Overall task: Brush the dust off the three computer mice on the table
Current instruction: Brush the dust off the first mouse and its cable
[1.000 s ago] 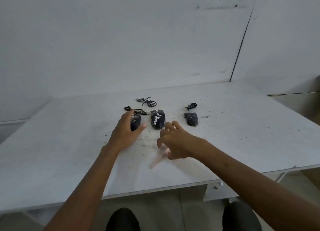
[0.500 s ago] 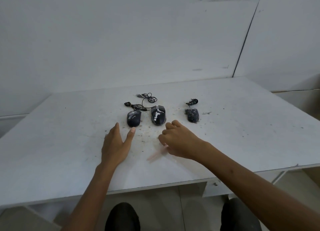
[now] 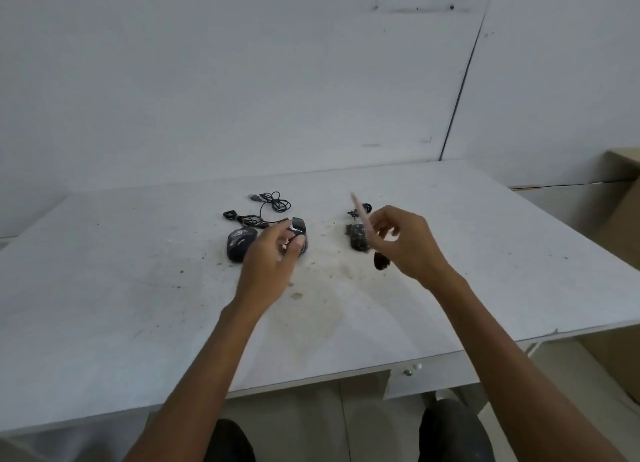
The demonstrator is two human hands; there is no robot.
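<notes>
A single head-worn wide-angle view looks forward and down from close above the table [image 3: 104,288], its near edge crossing the lower frame, the wall [image 3: 242,80] filling the upper half, edges seemingly bowed.

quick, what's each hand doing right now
Left hand: closed on the middle mouse, which looks lifted off the table.
Right hand: closed on the brush, bristles down.
</notes>
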